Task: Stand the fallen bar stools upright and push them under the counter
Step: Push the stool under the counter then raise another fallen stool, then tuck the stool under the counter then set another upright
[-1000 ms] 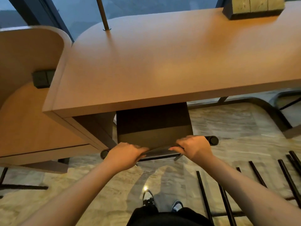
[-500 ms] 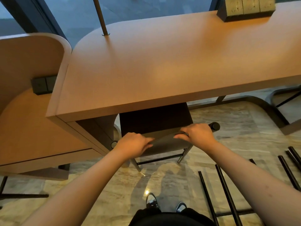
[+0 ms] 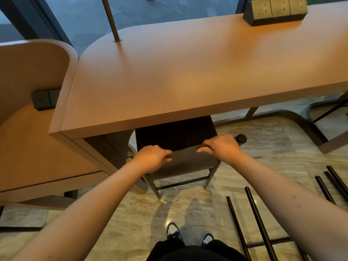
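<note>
Counter (image 3: 188, 76): wooden top spans the view | stool (image 3: 185, 161): upright, seat partly under the counter's near edge, backrest outside it | fallen stool (image 3: 258, 223): black legs on the floor, right of the counter's stool | left hand (image 3: 150, 159), right hand (image 3: 223, 148): both grip the backrest's top edge.

No text, label, brand or number is readable anywhere; the socket block (image 3: 276, 10) on the counter (image 3: 188, 76) shows only plug holes, no writing
</note>
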Tool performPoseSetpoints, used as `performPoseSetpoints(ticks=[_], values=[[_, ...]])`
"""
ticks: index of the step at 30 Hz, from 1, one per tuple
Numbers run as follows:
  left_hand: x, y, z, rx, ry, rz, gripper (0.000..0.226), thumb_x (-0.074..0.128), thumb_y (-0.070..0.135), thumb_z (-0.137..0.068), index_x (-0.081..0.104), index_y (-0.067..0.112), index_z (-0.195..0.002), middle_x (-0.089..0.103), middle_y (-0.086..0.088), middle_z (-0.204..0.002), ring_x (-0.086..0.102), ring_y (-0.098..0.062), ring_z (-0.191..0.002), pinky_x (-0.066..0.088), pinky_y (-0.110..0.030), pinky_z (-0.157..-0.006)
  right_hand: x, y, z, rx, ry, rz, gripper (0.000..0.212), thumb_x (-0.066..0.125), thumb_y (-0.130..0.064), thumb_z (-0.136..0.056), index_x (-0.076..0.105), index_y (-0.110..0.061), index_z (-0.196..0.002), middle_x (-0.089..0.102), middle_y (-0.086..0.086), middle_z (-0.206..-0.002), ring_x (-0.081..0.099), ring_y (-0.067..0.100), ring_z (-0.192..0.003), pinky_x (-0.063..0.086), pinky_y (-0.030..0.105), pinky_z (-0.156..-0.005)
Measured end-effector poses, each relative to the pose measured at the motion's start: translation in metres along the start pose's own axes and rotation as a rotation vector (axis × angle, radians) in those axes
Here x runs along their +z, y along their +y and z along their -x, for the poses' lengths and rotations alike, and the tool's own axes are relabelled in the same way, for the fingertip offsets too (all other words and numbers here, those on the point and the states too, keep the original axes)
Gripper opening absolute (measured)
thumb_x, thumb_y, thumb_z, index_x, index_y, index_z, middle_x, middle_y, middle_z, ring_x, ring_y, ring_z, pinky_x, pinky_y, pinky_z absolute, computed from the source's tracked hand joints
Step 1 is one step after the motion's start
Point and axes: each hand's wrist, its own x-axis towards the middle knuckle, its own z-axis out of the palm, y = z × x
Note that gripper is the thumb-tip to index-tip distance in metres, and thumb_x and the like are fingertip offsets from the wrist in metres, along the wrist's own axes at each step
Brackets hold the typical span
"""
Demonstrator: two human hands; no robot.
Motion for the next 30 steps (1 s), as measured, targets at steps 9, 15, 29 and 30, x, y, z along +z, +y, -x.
performPoseSetpoints(ticks=[9, 15, 29, 30], values=[[0.006, 0.014, 0.025, 0.016, -0.031, -0.069, 0.039, 0.039, 0.04, -0.104, 0.052, 0.025, -0.138, 0.069, -0.006, -0.106, 0.064, -0.024, -0.089, 0.049, -0.034, -0.071, 0.006, -0.015, 0.028, -0.112, 0.211, 0.059, 0.061, 0.029, -0.066, -0.092, 0.065, -0.023, -0.068, 0.051, -0.007, -0.049, 0.049, 0.013, -0.042, 0.024, 0.021, -0.04], [0.008, 0.018, 0.033, 0.007, -0.046, -0.045, 0.039, 0.039, 0.039, -0.104, 0.05, 0.026, -0.14, 0.069, -0.007, -0.106, 0.064, -0.023, -0.09, 0.052, -0.036, -0.077, 0.007, -0.023, 0.035, -0.092, 0.215, 0.028, 0.059, 0.033, -0.067, -0.09, 0.067, -0.023, -0.07, 0.054, -0.007, -0.051, 0.053, 0.013, -0.045, 0.027, 0.021, -0.042], [0.011, 0.055, 0.036, 0.342, 0.421, 0.049, 0.076, 0.043, 0.066, -0.091, 0.022, 0.029, -0.154, 0.043, 0.003, -0.148, 0.042, -0.016, -0.132, 0.039, -0.036, -0.103, -0.01, -0.041, 0.08, 0.151, 0.312, -0.41, 0.069, 0.046, -0.068, -0.09, 0.041, -0.026, -0.144, 0.056, -0.003, -0.133, 0.045, 0.012, -0.127, 0.029, 0.028, -0.105], [0.012, 0.068, 0.036, 0.4, 0.445, 0.089, 0.077, 0.044, 0.066, -0.09, 0.021, 0.028, -0.154, 0.039, 0.002, -0.15, 0.038, -0.016, -0.135, 0.035, -0.036, -0.106, -0.011, -0.044, 0.091, 0.175, 0.344, -0.445, 0.069, 0.048, -0.066, -0.09, 0.037, -0.026, -0.146, 0.053, -0.003, -0.138, 0.042, 0.011, -0.131, 0.027, 0.028, -0.109]])
